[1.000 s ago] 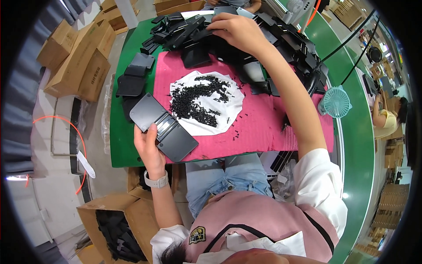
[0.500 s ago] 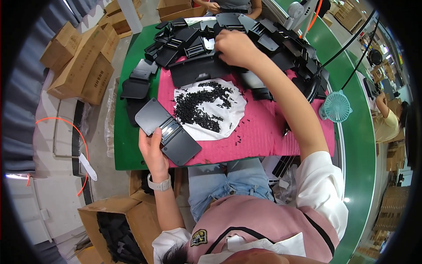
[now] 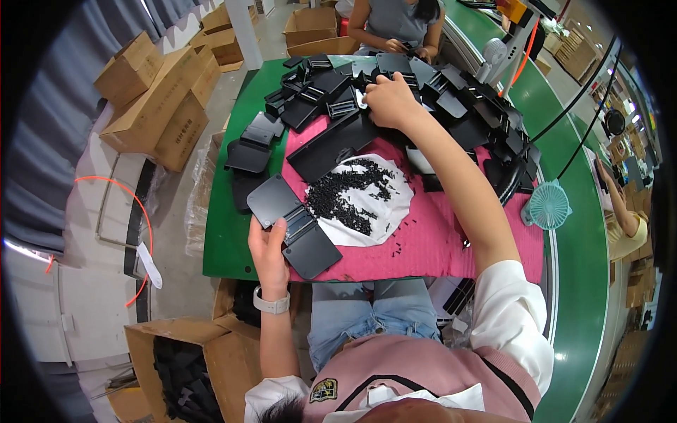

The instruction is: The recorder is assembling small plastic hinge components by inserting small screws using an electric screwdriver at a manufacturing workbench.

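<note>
My left hand point(image 3: 269, 250) grips a black hinged plastic bracket point(image 3: 314, 247) at its left side, thumb on top near the metal-looking hinge bar. The bracket lies opened flat over the pink mat's left edge. My right hand point(image 3: 392, 101) reaches to the far side, fingers curled down among a heap of black plastic parts point(image 3: 455, 102); what they grasp is hidden. Below that hand rests a long black panel point(image 3: 331, 148), tilted. Between my arms, many small black screws point(image 3: 335, 201) are scattered on a white cloth point(image 3: 395, 215).
Under the cloth is a pink mat point(image 3: 441, 236) on a green table point(image 3: 220, 247). A teal fan point(image 3: 549, 205) stands at the right edge, near a dark cable. More black brackets point(image 3: 250, 144) lie at left. An opened carton point(image 3: 229, 359) sits below left. Across the table another person works.
The whole view has shifted, bringing more of the far side into sight. The long black panel has turned to a steeper slant. My left hand keeps hold of the bracket; my right stays at the heap.
</note>
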The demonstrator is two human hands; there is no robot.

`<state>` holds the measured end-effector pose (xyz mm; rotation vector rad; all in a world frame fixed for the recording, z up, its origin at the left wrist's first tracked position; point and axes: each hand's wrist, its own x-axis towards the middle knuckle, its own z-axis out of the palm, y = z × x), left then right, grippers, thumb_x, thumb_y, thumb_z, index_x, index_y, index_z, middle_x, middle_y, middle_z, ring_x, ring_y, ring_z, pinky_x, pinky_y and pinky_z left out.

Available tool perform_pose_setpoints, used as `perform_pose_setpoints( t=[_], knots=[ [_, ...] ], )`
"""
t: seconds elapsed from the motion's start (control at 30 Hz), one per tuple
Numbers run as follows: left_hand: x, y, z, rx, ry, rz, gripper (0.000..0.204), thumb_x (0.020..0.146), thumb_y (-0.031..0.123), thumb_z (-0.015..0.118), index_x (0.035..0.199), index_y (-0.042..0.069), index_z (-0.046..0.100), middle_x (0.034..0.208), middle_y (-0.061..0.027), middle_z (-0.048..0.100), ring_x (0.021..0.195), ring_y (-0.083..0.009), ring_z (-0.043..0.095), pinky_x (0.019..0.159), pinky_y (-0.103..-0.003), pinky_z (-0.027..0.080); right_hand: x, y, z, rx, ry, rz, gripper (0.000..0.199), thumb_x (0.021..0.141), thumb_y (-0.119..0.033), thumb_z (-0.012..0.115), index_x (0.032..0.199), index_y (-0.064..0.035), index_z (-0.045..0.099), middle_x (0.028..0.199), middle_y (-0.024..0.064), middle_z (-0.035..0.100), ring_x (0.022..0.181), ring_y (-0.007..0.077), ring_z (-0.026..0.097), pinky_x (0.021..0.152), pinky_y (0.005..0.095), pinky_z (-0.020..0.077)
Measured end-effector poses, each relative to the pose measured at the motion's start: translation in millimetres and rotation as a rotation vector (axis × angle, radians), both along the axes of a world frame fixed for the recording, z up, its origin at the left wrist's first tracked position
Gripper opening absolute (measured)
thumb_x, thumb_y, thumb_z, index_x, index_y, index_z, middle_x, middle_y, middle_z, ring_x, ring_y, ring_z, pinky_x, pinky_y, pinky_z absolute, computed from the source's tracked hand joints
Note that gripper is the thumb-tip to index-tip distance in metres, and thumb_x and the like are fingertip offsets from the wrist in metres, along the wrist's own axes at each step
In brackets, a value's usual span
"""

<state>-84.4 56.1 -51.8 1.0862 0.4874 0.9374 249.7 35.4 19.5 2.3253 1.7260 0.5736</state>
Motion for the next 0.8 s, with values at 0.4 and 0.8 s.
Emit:
perform_pose_setpoints(
  t=[0.4, 0.8],
  knots=[
    [-0.4, 2.7, -4.9, 0.04, -0.043, 0.006, 0.034, 0.092, 0.009, 0.055, 0.124, -0.003, 0.049, 0.112, -0.0089, 0.06, 0.098, -0.0137, 0.057, 0.087, -0.028, 0.045, 1.5, -3.0, 0.7, -0.092, -0.127, 0.119, 0.035, 0.056, -0.032, 0.077, 0.082, -0.0098, 0.073, 0.091, -0.0008, 0.061, 0.104, 0.0207, 0.051, 0.095, 0.0473, 0.0346],
    [-2.0, 1.0, -1.5, 0.011, -0.043, -0.008, 0.036, 0.091, 0.005, 0.055, 0.125, -0.003, 0.048, 0.111, -0.0077, 0.059, 0.097, -0.0122, 0.056, 0.088, -0.027, 0.043, -10.1, -39.7, 14.9, 0.438, 0.246, 0.329, 0.015, 0.067, -0.016, 0.074, 0.075, -0.0076, 0.064, 0.085, 0.0047, 0.062, 0.102, 0.0234, 0.055, 0.095, 0.0437, 0.0403]
  ],
)
